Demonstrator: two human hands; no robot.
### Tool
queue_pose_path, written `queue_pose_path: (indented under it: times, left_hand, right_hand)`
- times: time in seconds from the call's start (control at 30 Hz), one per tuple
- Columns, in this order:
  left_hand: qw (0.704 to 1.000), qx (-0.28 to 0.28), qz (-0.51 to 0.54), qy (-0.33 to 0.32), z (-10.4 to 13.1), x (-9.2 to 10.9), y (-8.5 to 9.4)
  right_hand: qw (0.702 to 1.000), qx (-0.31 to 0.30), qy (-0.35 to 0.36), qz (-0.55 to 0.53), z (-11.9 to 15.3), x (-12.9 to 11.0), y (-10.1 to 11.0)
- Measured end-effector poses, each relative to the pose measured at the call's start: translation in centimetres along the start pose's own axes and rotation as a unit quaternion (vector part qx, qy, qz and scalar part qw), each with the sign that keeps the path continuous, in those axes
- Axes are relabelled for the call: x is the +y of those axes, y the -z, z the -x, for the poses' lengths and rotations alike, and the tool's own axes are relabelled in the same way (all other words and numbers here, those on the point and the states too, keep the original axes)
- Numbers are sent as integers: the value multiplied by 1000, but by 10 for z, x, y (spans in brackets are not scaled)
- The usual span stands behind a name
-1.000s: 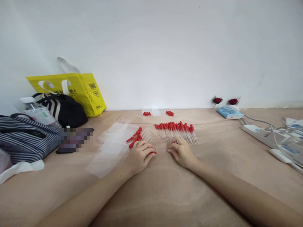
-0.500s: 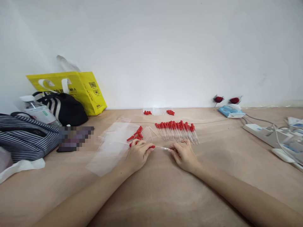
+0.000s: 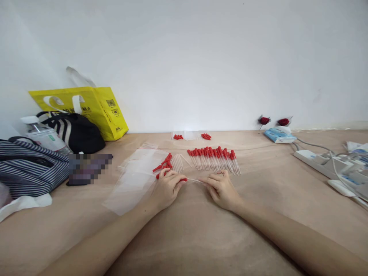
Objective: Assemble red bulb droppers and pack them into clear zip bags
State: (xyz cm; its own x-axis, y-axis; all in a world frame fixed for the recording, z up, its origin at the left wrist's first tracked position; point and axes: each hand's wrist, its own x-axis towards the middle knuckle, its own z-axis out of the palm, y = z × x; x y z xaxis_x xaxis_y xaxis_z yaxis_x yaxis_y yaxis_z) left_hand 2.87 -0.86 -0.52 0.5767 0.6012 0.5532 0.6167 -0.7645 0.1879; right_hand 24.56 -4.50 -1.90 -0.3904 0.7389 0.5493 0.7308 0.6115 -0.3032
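My left hand (image 3: 168,188) pinches a red rubber bulb (image 3: 184,179), from which a thin clear tube (image 3: 194,180) points right. The tube's far end is between the fingers of my right hand (image 3: 218,188). Beyond my right hand lies a row of clear tubes with red bulbs (image 3: 212,153). Loose red bulbs (image 3: 166,161) are just past my left hand, beside several bare clear tubes (image 3: 178,163). Clear plastic bags (image 3: 133,176) lie flat to the left of my left hand.
At the left are a yellow bag (image 3: 106,111), a black bag (image 3: 83,134), a bottle (image 3: 46,136), a striped bag (image 3: 31,168) and a dark blurred item (image 3: 89,170). Power strips (image 3: 322,163), a tissue pack (image 3: 278,135) and two red roses (image 3: 283,122) are at the right.
My right hand has shifted slightly left along the tube towards my left hand. The whole view has moved a little; my left hand still grips the red bulb.
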Motion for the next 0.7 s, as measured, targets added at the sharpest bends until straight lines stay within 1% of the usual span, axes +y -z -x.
queue_pose_path:
  times: [0.2,0.3,0.5,0.7]
  left_hand:
    - [1000,23,17,9,1,1,-1]
    - [1000,13,25,10,3,2,0]
    - [999,-11,17,-32,4,6,2]
    - [998,-18,9,-57,4,13,2]
  right_hand:
    - [1000,2,20,-4,1,-4,-4]
    - [999,-6,30,-8,2,-6,-5]
    - [997,-17,71,-8,2,-2,-1]
    - [996,8,88,24,-1,-3,-1]
